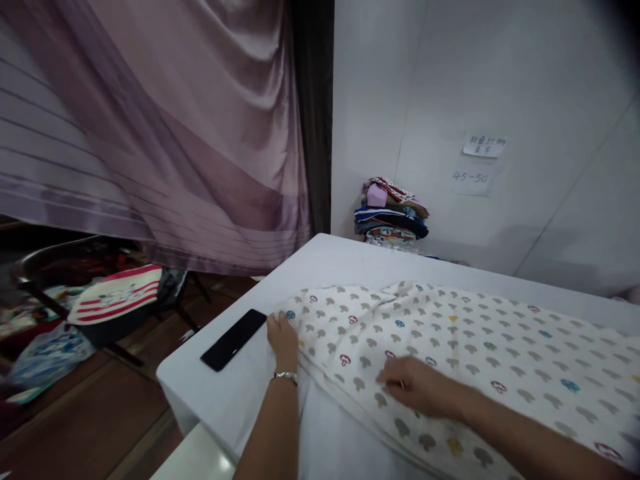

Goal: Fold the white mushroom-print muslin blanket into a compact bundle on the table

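Observation:
A white cloth (440, 333) printed with grey, red, blue and yellow mushrooms lies spread over the table, creased near its left end. My left hand (283, 340), with a silver bracelet at the wrist, closes its fingers on the cloth's left edge. Over the middle of the cloth, my right hand (417, 387) has its fingers curled in; whether it pinches any fabric is hidden. One finger of that hand wears a ring. Just left of my left hand lies a black phone (235, 339), flat on the table and apart from the cloth.
The white-covered table (320, 260) ends at left above a tiled floor. Behind it, a stack of folded textiles (391, 210) stands against a white wall bearing paper notes (483, 147). Pink curtains (225, 133) hang at left, above a chair (50, 260) with a striped cloth (117, 295).

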Demonstrator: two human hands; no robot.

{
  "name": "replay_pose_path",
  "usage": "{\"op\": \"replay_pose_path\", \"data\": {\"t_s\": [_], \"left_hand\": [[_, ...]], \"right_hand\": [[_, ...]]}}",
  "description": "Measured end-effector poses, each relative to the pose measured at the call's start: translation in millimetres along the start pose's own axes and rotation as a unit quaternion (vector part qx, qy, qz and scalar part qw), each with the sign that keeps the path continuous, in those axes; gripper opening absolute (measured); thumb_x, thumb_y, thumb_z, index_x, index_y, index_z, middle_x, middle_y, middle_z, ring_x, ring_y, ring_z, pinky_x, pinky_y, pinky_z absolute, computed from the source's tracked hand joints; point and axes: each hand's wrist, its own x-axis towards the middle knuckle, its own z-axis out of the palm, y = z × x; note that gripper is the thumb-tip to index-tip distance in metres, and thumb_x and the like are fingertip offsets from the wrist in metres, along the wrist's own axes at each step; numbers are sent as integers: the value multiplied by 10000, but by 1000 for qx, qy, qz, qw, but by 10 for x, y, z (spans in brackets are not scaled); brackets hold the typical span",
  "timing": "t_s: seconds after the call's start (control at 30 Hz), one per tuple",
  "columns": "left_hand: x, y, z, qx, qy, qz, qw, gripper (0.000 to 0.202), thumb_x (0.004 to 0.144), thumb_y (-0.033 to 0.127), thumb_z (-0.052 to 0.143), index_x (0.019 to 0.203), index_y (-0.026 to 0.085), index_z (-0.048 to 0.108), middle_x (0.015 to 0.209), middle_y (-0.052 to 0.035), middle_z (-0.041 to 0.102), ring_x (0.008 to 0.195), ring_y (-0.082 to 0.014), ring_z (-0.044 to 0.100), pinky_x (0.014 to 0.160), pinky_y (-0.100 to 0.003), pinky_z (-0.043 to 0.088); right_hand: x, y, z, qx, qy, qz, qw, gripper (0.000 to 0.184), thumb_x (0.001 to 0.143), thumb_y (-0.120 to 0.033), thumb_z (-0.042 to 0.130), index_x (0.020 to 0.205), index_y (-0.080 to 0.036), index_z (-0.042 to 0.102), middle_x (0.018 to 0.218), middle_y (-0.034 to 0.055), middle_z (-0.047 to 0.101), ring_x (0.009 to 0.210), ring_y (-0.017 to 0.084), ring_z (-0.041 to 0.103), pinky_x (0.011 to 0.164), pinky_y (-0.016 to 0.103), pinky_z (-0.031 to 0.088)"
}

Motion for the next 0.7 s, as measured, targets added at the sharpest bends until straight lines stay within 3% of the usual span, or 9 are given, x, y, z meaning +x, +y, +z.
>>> {"op": "replay_pose_path", "data": {"t_s": [0.13, 0.17, 0.23, 0.33, 0.43, 0.57, 0.7], "left_hand": [[-52, -13, 22, 39, -18, 27, 999, 72, 799, 260, 478, 813, 212, 529, 732, 8, 542, 719, -153, 495, 708, -295, 397], [-44, -15, 18, 47, -16, 28, 998, 80, 808, 258, 464, 820, 211, 528, 732, 7, 539, 714, -152, 495, 697, -291, 395], [-24, -21, 8, 64, -8, 27, 998, 97, 822, 255, 442, 827, 208, 526, 728, 4, 536, 705, -149, 497, 680, -284, 396], [-6, -43, 1, 84, 2, 31, 996, 111, 831, 245, 424, 840, 203, 526, 729, 2, 538, 701, -148, 505, 668, -279, 400], [8, -75, 8, 84, -7, 53, 995, 113, 826, 232, 426, 857, 202, 530, 745, -2, 552, 709, -150, 515, 665, -276, 408], [34, -93, 2, 89, -14, 76, 993, 123, 835, 253, 422, 871, 202, 528, 755, -10, 568, 712, -156, 525, 658, -276, 414], [47, -48, -36, 91, -4, 73, 993, 160, 855, 300, 407, 893, 203, 528, 762, -13, 582, 700, -155, 529, 646, -270, 412]], "right_hand": [[832, 271, -540, 88, 168, -3, 982, 210, 819, -284, 500, 879, -216, 690, 888, 42, 676, 822, 186, 588, 749, 298, 439], [1071, 335, -637, 100, 194, 23, 976, 217, 807, -278, 511, 904, -202, 690, 879, 46, 678, 823, 191, 590, 751, 300, 442], [1535, 437, -756, 95, 184, 102, 973, 252, 803, -247, 502, 962, -170, 682, 837, 45, 681, 768, 177, 596, 704, 278, 450], [2112, 521, -742, 51, 141, 157, 976, 243, 784, -208, 524, 951, -151, 691, 816, 44, 690, 749, 169, 602, 680, 257, 445], [2499, 560, -573, 20, 92, 163, 982, 111, 710, -196, 613, 742, -165, 716, 722, 45, 690, 722, 190, 610, 667, 266, 442], [2790, 581, -331, -37, 37, 168, 984, 56, 565, -144, 718, 547, -169, 672, 606, 68, 661, 733, 228, 617, 695, 294, 439], [2997, 538, -410, -89, 60, 167, 980, 69, 583, -141, 712, 645, -155, 687, 700, 95, 674, 811, 237, 612, 723, 289, 434]]}}
